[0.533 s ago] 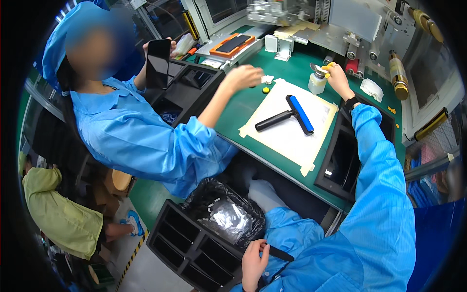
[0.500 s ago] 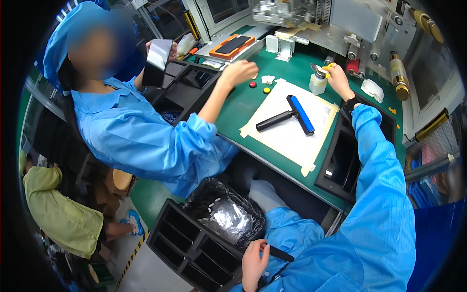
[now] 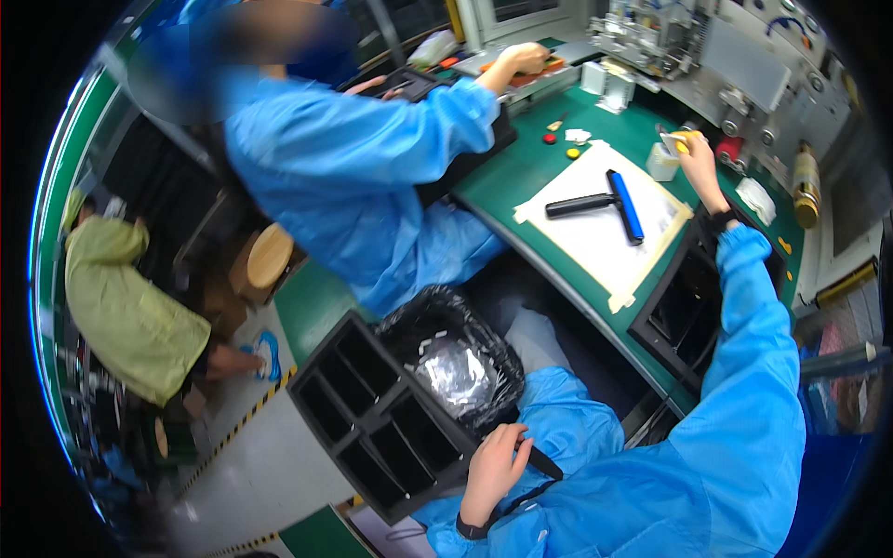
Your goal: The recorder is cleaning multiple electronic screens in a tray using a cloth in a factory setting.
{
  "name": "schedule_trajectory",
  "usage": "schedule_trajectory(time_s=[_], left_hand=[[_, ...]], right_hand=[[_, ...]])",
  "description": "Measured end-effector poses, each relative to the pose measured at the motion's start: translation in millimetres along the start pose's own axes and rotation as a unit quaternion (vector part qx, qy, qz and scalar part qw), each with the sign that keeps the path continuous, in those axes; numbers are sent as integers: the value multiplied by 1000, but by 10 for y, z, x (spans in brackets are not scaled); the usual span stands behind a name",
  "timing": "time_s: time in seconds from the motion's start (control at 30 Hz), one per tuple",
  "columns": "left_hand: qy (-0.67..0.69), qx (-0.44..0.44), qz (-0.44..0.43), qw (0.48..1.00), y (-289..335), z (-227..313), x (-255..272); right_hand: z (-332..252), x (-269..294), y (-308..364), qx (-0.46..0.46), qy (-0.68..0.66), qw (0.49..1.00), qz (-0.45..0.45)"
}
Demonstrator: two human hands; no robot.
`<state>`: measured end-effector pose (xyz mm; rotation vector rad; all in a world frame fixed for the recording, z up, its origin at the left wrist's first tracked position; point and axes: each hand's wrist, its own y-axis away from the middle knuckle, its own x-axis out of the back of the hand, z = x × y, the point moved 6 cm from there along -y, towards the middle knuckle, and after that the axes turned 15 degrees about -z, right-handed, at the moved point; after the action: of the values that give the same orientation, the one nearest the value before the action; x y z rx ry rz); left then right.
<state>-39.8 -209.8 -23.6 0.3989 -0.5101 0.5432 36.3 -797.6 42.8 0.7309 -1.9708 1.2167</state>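
Note:
My right hand (image 3: pixel 698 158), with yellow finger covers on its fingertips, is closed at the top of a small whitish bottle (image 3: pixel 662 166) with a metal lid. Something small and pale shows at its fingers, too small to name. Down on the left, my left hand (image 3: pixel 498 465) curls over the edge of a black compartment tray (image 3: pixel 377 416), which tilts beside my lap. On the green table (image 3: pixel 521 191) a white sheet (image 3: pixel 595 256) is taped down at its edges. A roller with a blue barrel and black handle (image 3: pixel 586 205) lies across it.
A co-worker's blue sleeve (image 3: pixel 409 130) reaches over the table's left end. A black-lined bin (image 3: pixel 456 372) with scraps stands below the table. Black trays (image 3: pixel 684 307) lie by my right forearm. Machinery (image 3: pixel 651 37) borders the back. A person in yellow-green (image 3: pixel 130 307) stands far left.
The view has shifted, so the table sits further right. The co-worker's phone has gone down out of sight, and one hand has moved to the orange holder. My right hand stays at the bottle.

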Motion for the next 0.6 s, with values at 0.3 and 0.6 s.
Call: schedule_trajectory(time_s=[0.3, 0.6], left_hand=[[124, -93, 148, 977, 386, 187, 158], [380, -88, 237, 890, 1010, -298, 8]], right_hand=[[-3014, -457, 2182, -161, -616, 569, -521], [-4231, -479, 3170, -121, -605, 444, -650]])
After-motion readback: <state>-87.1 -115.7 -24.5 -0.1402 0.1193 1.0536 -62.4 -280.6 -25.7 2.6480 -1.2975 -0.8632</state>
